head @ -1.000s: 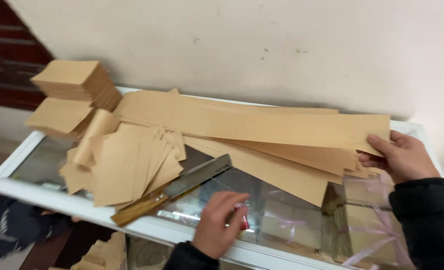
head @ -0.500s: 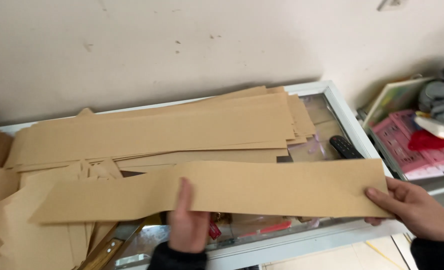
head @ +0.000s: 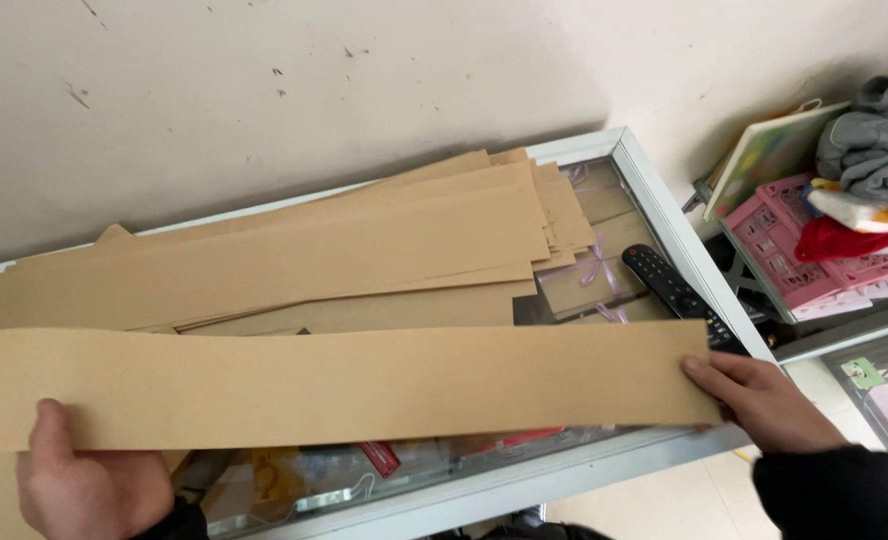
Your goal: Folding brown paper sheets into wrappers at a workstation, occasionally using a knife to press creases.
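Observation:
I hold a long strip of brown kraft paper (head: 344,385) flat and level above the near edge of a glass-topped display case (head: 654,185). My left hand (head: 84,485) grips the strip near its left end, thumb on top. Its right end is pinched by my right hand (head: 764,400), in a dark sleeve. Behind the strip, a pile of similar long brown strips (head: 294,250) lies on the glass against the wall.
A black remote control (head: 674,290) rests on the glass near the right frame. To the right stands a lower shelf with a pink plastic crate (head: 794,245), grey and red cloth, and a flat board. A pale wall runs behind the case.
The view has swung right, away from the folded paper stacks and the ruler. My left hand has slid from the strip's middle to its left end; the right hand still holds the right end.

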